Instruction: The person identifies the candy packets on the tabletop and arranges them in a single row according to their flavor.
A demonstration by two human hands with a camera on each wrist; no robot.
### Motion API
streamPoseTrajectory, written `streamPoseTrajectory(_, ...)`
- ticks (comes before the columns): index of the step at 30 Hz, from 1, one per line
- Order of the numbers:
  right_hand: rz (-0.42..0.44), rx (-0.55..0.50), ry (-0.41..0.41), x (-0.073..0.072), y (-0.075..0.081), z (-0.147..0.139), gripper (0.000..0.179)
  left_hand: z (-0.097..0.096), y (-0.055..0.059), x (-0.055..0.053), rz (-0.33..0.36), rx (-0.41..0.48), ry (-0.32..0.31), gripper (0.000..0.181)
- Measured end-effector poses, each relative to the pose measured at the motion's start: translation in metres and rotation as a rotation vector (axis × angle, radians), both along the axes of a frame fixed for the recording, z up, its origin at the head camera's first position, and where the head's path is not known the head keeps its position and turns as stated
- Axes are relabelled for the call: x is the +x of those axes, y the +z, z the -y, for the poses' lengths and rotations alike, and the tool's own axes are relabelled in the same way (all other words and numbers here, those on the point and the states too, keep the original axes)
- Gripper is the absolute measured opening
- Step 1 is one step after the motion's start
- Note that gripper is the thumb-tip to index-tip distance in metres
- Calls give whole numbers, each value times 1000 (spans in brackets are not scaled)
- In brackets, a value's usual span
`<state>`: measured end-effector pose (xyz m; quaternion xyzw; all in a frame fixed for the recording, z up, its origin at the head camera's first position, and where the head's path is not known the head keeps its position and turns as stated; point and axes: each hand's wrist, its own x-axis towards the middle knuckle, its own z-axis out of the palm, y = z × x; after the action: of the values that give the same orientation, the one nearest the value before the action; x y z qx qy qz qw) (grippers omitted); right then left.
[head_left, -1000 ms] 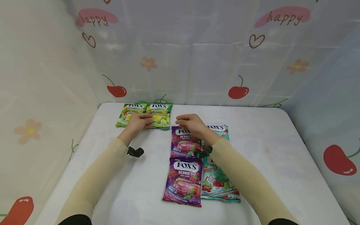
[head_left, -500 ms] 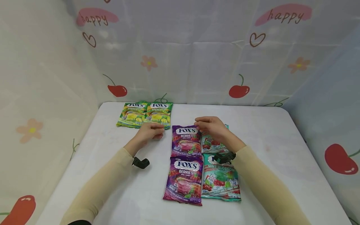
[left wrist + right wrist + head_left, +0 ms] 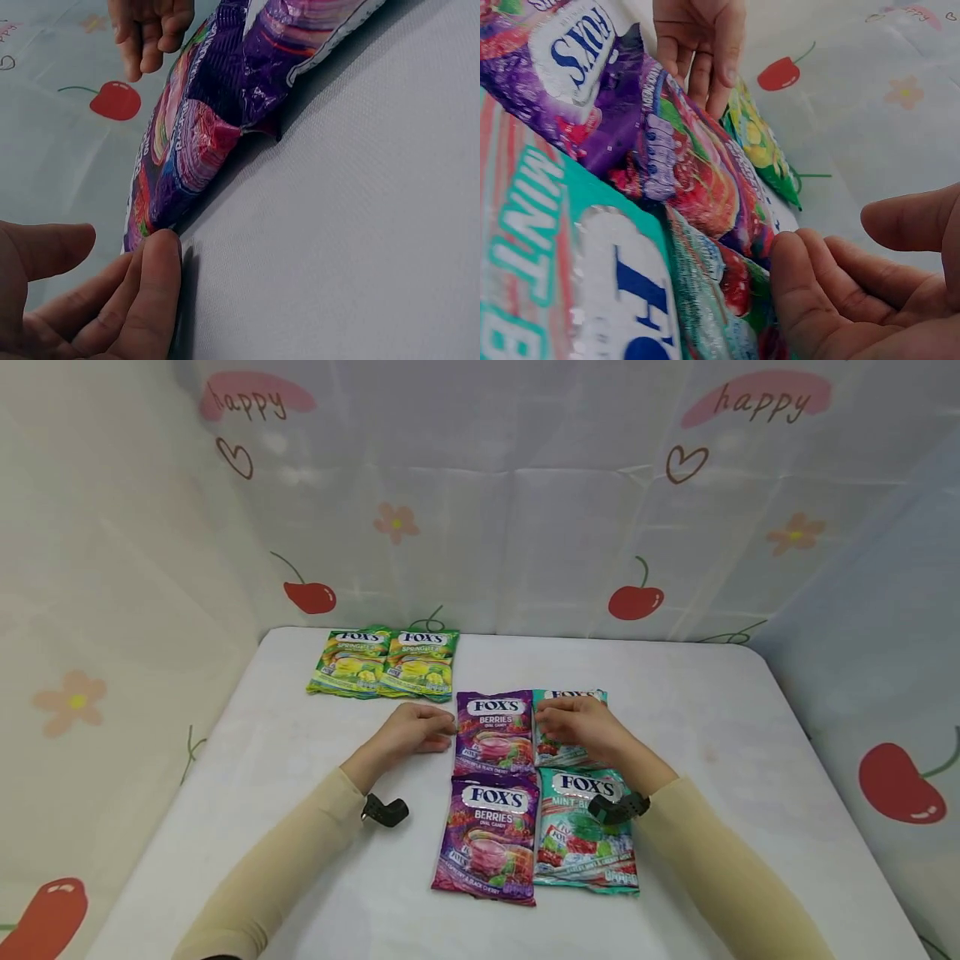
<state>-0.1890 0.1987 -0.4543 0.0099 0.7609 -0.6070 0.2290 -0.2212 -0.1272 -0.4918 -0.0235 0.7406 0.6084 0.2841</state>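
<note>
Two purple berries candy bags lie one behind the other in the head view, the far one point(image 3: 495, 735) and the near one point(image 3: 487, 843). My left hand point(image 3: 412, 731) is beside the far purple bag's left edge; its fingertips point(image 3: 161, 259) appear to touch the bag low down in the left wrist view. Over the far mint candy bag point(image 3: 573, 756) is my right hand point(image 3: 581, 727), which hides part of that bag. Its fingertips point(image 3: 787, 259) are at the far purple bag's right side, thumb apart. Neither hand grips anything.
Two green-yellow candy bags, left point(image 3: 348, 664) and right point(image 3: 420, 664), lie side by side at the table's back left. A near mint bag point(image 3: 585, 835) lies below my right wrist. The white table point(image 3: 735, 760) meets printed cloth walls at the back and sides.
My left hand has come from the green-yellow bags toward me and right, to the far purple bag. The right hand has moved right and nearer, off the far purple bag to its right side.
</note>
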Motion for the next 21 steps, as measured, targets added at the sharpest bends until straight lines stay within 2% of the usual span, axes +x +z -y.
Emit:
streamPoseTrajectory(5,26,-34,14,9,-3,-1,45,-7,1,6,27,-10,7,31)
streamPoseTrajectory(11,65,-63,25,17,-3,2,49,-15,-4,8,-39,-82,-12,27)
streamPoseTrajectory(15,99,-92,6,20,-3,5,51,-20,-10,7,-84,-104,-3,24)
streamPoseTrajectory(18,105,-111,7,22,-2,8,52,-21,-11,7,-93,-112,15,22)
streamPoseTrajectory(21,117,-130,41,24,-1,11,54,-20,-10,8,-87,-111,34,21)
